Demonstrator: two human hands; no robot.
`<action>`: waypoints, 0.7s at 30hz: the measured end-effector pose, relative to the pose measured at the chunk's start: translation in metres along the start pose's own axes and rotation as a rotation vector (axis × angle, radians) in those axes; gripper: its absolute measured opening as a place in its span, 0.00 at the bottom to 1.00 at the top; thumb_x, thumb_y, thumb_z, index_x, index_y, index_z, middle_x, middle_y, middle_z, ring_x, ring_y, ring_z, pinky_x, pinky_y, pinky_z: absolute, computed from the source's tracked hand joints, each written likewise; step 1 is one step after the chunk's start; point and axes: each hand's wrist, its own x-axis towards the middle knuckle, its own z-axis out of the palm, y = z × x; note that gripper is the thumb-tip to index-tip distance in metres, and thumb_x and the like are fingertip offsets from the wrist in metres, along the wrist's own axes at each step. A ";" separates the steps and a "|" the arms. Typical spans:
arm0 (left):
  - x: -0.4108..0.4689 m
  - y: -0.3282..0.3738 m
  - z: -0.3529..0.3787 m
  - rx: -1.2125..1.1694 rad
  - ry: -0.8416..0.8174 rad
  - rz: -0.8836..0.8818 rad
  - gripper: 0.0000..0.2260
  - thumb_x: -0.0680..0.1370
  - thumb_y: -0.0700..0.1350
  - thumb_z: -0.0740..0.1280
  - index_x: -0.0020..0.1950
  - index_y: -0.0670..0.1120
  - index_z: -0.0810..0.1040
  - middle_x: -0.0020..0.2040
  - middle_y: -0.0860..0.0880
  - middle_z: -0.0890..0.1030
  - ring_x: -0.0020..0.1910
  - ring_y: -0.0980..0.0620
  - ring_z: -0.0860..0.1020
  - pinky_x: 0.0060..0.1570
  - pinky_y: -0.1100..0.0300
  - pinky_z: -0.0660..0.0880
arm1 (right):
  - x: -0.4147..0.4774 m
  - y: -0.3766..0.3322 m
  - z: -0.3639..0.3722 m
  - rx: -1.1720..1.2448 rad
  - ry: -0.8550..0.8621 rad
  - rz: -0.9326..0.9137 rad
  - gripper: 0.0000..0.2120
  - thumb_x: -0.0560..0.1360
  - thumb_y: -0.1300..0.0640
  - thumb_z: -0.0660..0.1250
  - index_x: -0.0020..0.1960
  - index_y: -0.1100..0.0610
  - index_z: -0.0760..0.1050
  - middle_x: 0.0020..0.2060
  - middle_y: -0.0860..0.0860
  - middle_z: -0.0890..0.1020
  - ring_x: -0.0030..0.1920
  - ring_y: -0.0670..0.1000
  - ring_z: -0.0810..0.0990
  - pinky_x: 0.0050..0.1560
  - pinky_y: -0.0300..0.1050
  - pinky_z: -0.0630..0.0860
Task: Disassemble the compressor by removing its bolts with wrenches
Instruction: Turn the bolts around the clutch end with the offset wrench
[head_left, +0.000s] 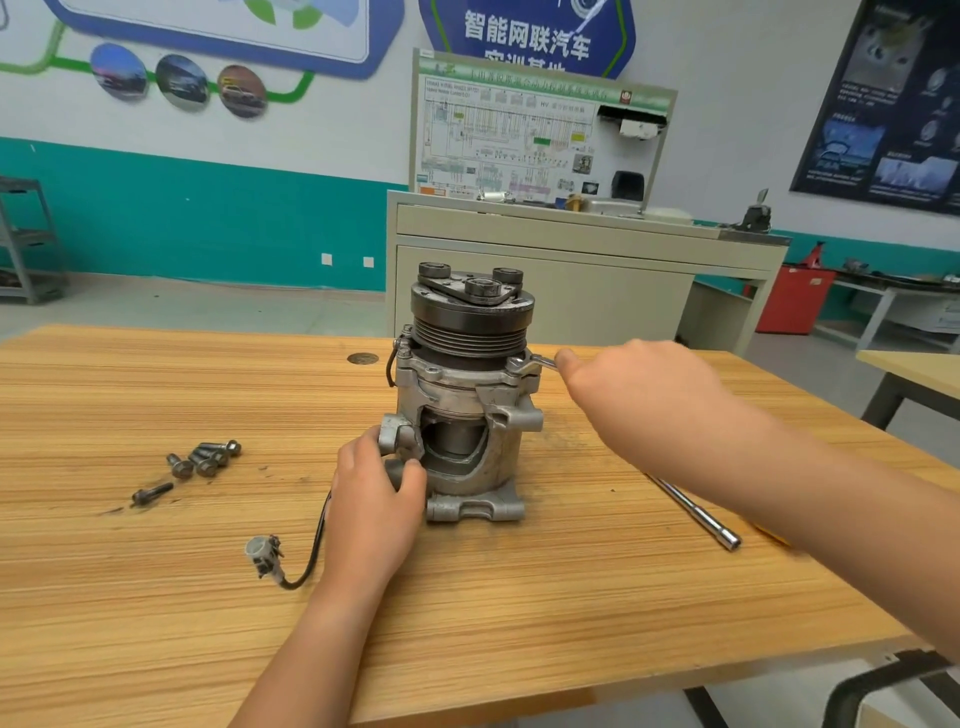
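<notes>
A grey metal compressor (465, 415) stands upright on the wooden table (156, 597), its black pulley on top. My left hand (376, 493) grips a mounting lug low on the compressor's left side. My right hand (639, 400) holds a silver wrench (535, 362), whose head sits on a bolt at the upper right flange, just below the pulley. Most of the wrench handle is hidden inside my fist. Several removed bolts (205, 460) lie in a cluster to the left, and one more bolt (151, 492) lies apart nearer the front.
A long socket extension bar (698, 514) lies on the table under my right forearm. The compressor's black cable ends in a white connector (265, 556) at the front left. A cabinet with a wiring diagram board (540, 140) stands behind the table.
</notes>
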 end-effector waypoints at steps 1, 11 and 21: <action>0.000 0.000 0.000 -0.008 0.000 0.001 0.22 0.77 0.43 0.61 0.71 0.44 0.66 0.68 0.46 0.67 0.66 0.50 0.66 0.62 0.57 0.63 | 0.003 0.006 0.003 0.000 0.009 -0.010 0.23 0.73 0.69 0.57 0.67 0.57 0.63 0.27 0.48 0.61 0.25 0.48 0.58 0.22 0.41 0.54; -0.001 0.001 -0.001 -0.012 -0.026 -0.013 0.22 0.77 0.44 0.61 0.72 0.45 0.64 0.69 0.47 0.67 0.67 0.51 0.66 0.62 0.56 0.65 | 0.022 0.032 0.042 0.007 0.155 -0.168 0.26 0.79 0.58 0.49 0.75 0.51 0.46 0.28 0.48 0.71 0.25 0.48 0.66 0.23 0.41 0.59; 0.001 0.001 -0.001 -0.075 -0.039 -0.013 0.21 0.77 0.42 0.62 0.70 0.46 0.66 0.67 0.49 0.69 0.63 0.52 0.69 0.56 0.60 0.65 | 0.068 0.051 0.093 0.124 0.763 -0.258 0.17 0.62 0.77 0.71 0.49 0.67 0.80 0.38 0.60 0.83 0.35 0.57 0.83 0.47 0.60 0.77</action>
